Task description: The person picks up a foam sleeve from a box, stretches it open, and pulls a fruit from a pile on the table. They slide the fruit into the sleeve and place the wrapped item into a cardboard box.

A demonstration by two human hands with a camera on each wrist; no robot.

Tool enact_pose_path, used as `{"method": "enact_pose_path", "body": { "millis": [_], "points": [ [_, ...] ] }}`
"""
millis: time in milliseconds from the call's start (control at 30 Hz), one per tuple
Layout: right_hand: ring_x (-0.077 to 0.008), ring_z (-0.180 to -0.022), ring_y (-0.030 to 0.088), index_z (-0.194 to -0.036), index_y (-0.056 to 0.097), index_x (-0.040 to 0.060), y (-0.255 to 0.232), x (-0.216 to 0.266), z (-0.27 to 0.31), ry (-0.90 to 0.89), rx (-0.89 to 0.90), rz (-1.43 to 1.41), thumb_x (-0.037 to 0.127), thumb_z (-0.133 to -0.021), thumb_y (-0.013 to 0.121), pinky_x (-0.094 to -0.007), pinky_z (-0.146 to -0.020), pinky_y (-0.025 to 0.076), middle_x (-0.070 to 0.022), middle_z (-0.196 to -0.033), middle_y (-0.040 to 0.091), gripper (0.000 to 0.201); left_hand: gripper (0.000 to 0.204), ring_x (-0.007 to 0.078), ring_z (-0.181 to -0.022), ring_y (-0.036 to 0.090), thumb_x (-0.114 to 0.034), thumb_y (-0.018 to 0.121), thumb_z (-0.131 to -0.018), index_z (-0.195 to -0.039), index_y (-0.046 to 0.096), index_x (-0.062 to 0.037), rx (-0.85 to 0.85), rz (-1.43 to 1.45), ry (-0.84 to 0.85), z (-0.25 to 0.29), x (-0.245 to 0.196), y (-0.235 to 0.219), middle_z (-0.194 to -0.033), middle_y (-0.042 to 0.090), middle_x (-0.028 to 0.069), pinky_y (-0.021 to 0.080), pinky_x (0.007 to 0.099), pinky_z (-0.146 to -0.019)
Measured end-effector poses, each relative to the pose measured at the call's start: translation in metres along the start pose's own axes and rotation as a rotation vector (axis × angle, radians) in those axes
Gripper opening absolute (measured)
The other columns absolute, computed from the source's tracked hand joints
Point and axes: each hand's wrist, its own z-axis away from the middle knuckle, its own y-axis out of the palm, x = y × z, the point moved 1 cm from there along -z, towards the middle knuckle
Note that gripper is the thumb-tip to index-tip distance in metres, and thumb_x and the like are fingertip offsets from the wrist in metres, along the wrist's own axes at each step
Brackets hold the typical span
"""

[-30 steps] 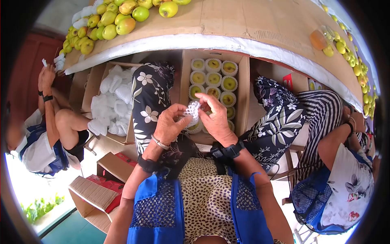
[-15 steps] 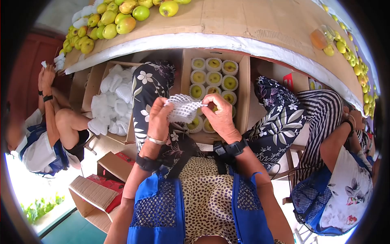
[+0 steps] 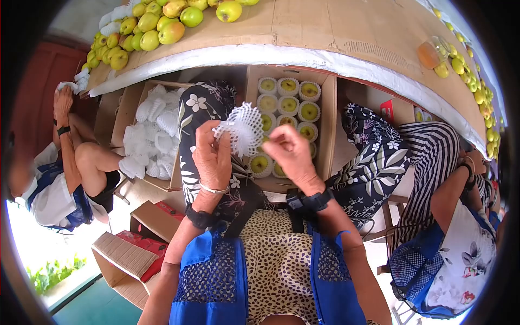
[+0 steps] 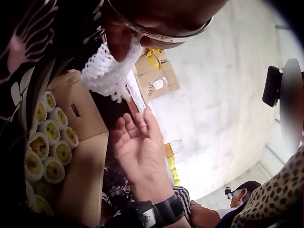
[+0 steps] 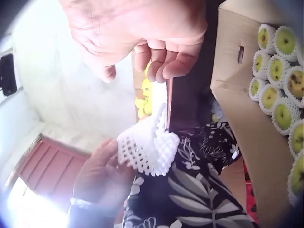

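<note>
Held up above the lap in the head view: a white foam net sleeve, soft and matt, made of thin crossing strands. Spread wide at the top and left into open mesh, with diamond-shaped holes and a toothed, ragged edge; closer in weave and rounder toward the lower right. Seen from the right wrist, flared out like a skirt, with large holes on one side and a denser, quilted-looking bulge on the other. Seen from the left wrist, partly in shadow, with short loose-looking points along the far edge.

Pinched at the left side by the left hand, between thumb and upright fingers, and jutting out from that grip toward the right hand. On the right hand, fingers bent loosely and rather narrow, blurred in the head view, holding nothing that shows. Near the right edge of the sleeve in the head view; in both wrist views, just apart from it across a small gap.

Beyond and below the sleeve, a cardboard carton with apples in ruffled white cups, set in rows. To the left, past a flower-printed trouser leg, another box heaped with more white foam sleeves. Across the top, a cardboard-covered counter with loose green and yellow apples piled at the left end.
</note>
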Motion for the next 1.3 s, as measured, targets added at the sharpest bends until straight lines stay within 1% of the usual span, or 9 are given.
{"method": "enact_pose_path", "body": {
  "millis": [100, 333, 433, 600, 933, 1033, 1167, 1200, 1300],
  "points": [
    [-0.0077, -0.068, 0.056, -0.088, 0.056, 0.0021, 0.024, -0.002, 0.004, -0.053, -0.06, 0.232, 0.017, -0.078, 0.067, -0.0206, -0.061, 0.044, -0.0042, -0.079, 0.06, 0.022, 0.014, 0.0038, -0.066, 0.053, -0.003, 0.049, -0.089, -0.103, 0.049, -0.004, 0.062, 0.214, -0.013, 0.0, 0.006, 0.006, -0.083, 0.057, 0.0017, 0.045, 0.0178, -0.053],
    [-0.0028, -0.067, 0.048, -0.086, 0.054, 0.0018, 0.007, -0.029, -0.004, 0.059, -0.054, -0.21, 0.015, -0.084, 0.06, -0.0213, -0.058, 0.042, 0.0032, -0.073, 0.055, 0.014, 0.011, 0.0044, -0.065, 0.054, -0.005, 0.05, -0.089, -0.1, 0.051, -0.0053, 0.054, 0.571, -0.379, -0.002, 0.006, 0.002, -0.08, 0.056, -0.0009, 0.049, 0.0206, -0.051],
    [-0.0039, -0.068, 0.049, -0.086, 0.054, 0.0028, 0.006, -0.028, -0.003, 0.106, -0.051, -0.256, 0.017, -0.083, 0.062, -0.0211, -0.06, 0.042, 0.0021, -0.074, 0.056, 0.017, 0.011, 0.004, -0.065, 0.054, -0.006, 0.05, -0.089, -0.101, 0.051, -0.005, -0.01, 0.625, -0.355, -0.004, 0.01, 0.0, -0.081, 0.057, -0.0006, 0.05, 0.0209, -0.053],
    [-0.0056, -0.073, 0.054, -0.09, 0.054, 0.0002, 0.026, -0.027, 0.004, 0.029, 0.09, -0.176, 0.013, -0.079, 0.066, -0.0219, -0.065, 0.045, 0.0008, -0.08, 0.059, 0.02, 0.011, 0.0059, -0.07, 0.057, -0.006, 0.049, -0.09, -0.1, 0.05, -0.0049, 0.034, 0.565, -0.288, -0.002, 0.011, 0.003, -0.086, 0.059, 0.0011, 0.052, 0.022, -0.056],
    [-0.0004, -0.06, 0.038, -0.094, 0.05, 0.0014, 0.003, -0.028, -0.007, -0.162, -0.201, -0.216, 0.006, -0.088, 0.053, -0.0164, -0.053, 0.033, 0.0064, -0.067, 0.045, 0.008, 0.016, 0.0064, -0.073, 0.058, -0.004, 0.049, -0.088, -0.104, 0.05, -0.0073, 0.21, 0.447, -0.529, 0.0, 0.014, 0.0, -0.085, 0.059, -0.0007, 0.051, 0.0217, -0.059],
    [-0.0004, -0.062, 0.04, -0.097, 0.049, 0.0016, 0.001, -0.029, -0.007, -0.104, -0.173, -0.35, 0.006, -0.089, 0.052, -0.0168, -0.054, 0.035, 0.0056, -0.07, 0.047, 0.01, 0.016, 0.0064, -0.075, 0.056, -0.007, 0.049, -0.089, -0.106, 0.048, -0.008, 0.097, 0.699, -0.496, -0.006, 0.018, -0.001, -0.085, 0.059, -0.0008, 0.05, 0.0241, -0.065],
    [-0.0005, -0.064, 0.043, -0.098, 0.049, 0.0013, 0.001, -0.034, -0.01, -0.112, -0.246, -0.404, 0.007, -0.089, 0.053, -0.0166, -0.056, 0.037, 0.0047, -0.072, 0.05, 0.011, 0.048, 0.0163, -0.088, 0.056, -0.008, 0.052, -0.087, -0.128, 0.028, -0.0062, 0.092, 0.643, -0.455, -0.001, -0.01, 0.001, -0.097, 0.057, 0.0088, 0.048, 0.0296, -0.077],
    [-0.0005, -0.064, 0.043, -0.098, 0.049, 0.0012, 0.0, -0.033, -0.01, -0.13, -0.289, -0.369, 0.007, -0.089, 0.053, -0.0165, -0.056, 0.037, 0.0045, -0.072, 0.05, 0.011, 0.07, 0.0211, -0.091, 0.056, -0.01, 0.061, -0.081, -0.135, 0.016, -0.0069, 0.185, 0.499, -0.291, 0.005, -0.015, 0.005, -0.103, 0.056, 0.0138, 0.045, 0.0318, -0.082],
    [-0.0003, -0.065, 0.044, -0.098, 0.049, 0.0007, 0.002, -0.028, -0.01, -0.126, -0.278, -0.397, 0.006, -0.089, 0.053, -0.016, -0.057, 0.038, 0.0044, -0.072, 0.051, 0.012, 0.084, 0.0161, -0.09, 0.055, -0.01, 0.072, -0.068, -0.135, 0.021, -0.0064, 0.272, -0.066, 0.028, 0.011, -0.014, 0.015, -0.097, 0.059, 0.0105, 0.043, 0.0307, -0.08]
  ]
}}
